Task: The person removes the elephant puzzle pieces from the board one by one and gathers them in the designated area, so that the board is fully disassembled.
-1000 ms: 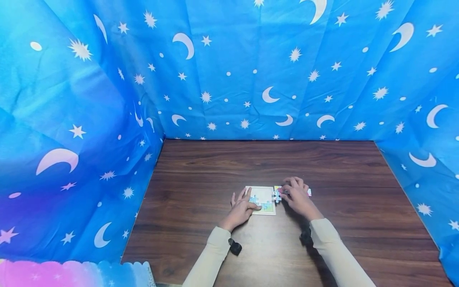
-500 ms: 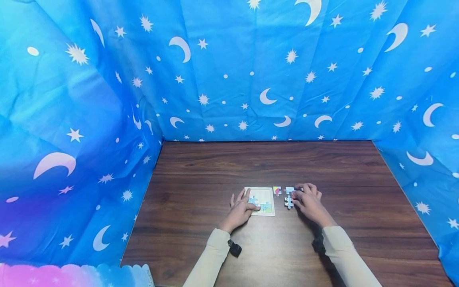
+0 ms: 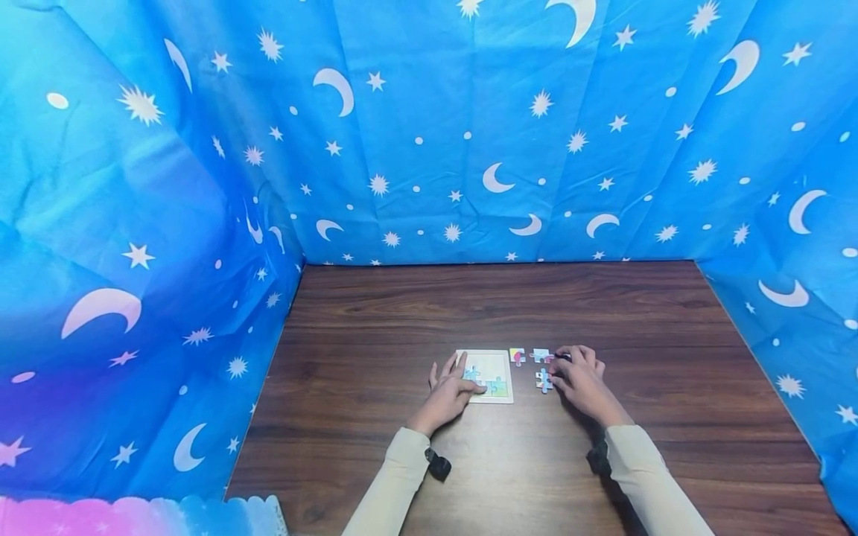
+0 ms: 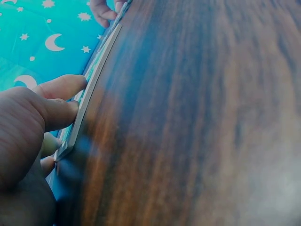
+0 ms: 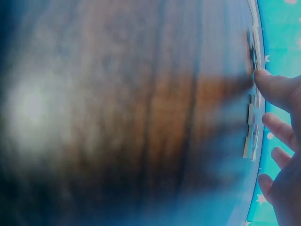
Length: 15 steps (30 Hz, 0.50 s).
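My left hand [image 3: 447,394] rests on the left side of a pale square puzzle tray [image 3: 506,376], its thumb on several joined pieces [image 3: 497,386] along the bottom. In the left wrist view, the fingers touch the tray's rim [image 4: 87,106]. At the right, the thumb of my right hand [image 3: 582,380] touches the edge of a loose blue jigsaw piece [image 3: 543,382] on the table, with the other fingers spread apart. Above it lies a light-blue jigsaw piece [image 3: 541,356] near the fingertips. A yellow and red jigsaw piece [image 3: 517,356] sits just beside the tray. The right fingers may hide more pieces.
The dark wooden table [image 3: 375,320] reaches to a blue curtain [image 3: 429,164] with moons and stars at the back and sides. A pink and blue scalloped item [image 3: 141,516] stands at the lower left corner.
My right hand has moved right and slightly nearer, sliding the blue piece away from the tray and apart from the yellow and red piece. The left hand has stayed on the tray.
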Each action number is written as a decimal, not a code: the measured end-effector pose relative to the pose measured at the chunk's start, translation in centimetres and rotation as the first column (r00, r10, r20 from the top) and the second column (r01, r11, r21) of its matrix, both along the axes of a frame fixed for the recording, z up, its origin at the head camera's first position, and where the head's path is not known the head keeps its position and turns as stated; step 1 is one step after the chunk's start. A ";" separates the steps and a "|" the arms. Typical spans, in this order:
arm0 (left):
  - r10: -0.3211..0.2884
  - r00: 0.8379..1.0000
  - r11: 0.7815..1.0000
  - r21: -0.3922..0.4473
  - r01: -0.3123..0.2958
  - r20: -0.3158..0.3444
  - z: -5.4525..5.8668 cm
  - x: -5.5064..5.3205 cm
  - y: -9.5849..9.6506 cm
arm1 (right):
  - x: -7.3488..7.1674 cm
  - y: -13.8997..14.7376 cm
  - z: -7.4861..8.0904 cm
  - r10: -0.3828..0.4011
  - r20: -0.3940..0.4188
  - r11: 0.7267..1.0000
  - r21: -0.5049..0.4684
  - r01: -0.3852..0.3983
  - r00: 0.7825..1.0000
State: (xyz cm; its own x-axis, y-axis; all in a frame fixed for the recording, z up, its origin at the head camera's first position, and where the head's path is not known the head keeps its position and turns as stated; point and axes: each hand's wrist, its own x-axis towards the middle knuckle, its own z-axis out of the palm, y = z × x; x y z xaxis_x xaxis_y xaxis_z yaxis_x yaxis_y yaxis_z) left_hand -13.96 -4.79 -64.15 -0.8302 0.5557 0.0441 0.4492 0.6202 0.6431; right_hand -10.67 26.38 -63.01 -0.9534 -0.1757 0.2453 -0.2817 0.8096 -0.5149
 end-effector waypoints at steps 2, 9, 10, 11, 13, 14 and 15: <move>0.002 1.000 1.000 -0.001 -0.002 0.005 0.0 0.0 0.0 | 0.0 0.0 0.1 0.004 0.004 1.000 0.000 -0.004 1.000; 0.007 1.000 1.000 0.002 -0.007 0.002 0.0 -0.2 0.0 | -0.1 0.1 0.3 0.023 -0.011 1.000 0.014 -0.023 1.000; 0.007 1.000 1.000 0.005 -0.007 0.002 0.1 -0.2 0.0 | -0.2 0.1 0.3 0.023 -0.014 1.000 0.017 -0.023 1.000; 0.006 1.000 1.000 0.006 -0.006 0.005 0.1 -0.2 0.0 | -0.2 0.1 0.3 0.022 -0.021 1.000 0.018 -0.022 1.000; 0.004 1.000 1.000 0.003 -0.004 0.008 0.1 -0.1 0.0 | -0.3 0.1 0.3 0.018 -0.029 1.000 0.024 -0.018 0.999; 0.004 1.000 1.000 0.001 -0.004 0.011 0.1 -0.1 0.0 | -0.3 0.1 0.3 0.019 -0.036 1.000 0.022 -0.018 0.999; 0.004 1.000 1.000 0.001 -0.004 0.015 0.1 -0.1 0.0 | -0.4 0.0 0.4 0.019 -0.041 1.000 0.017 -0.019 0.999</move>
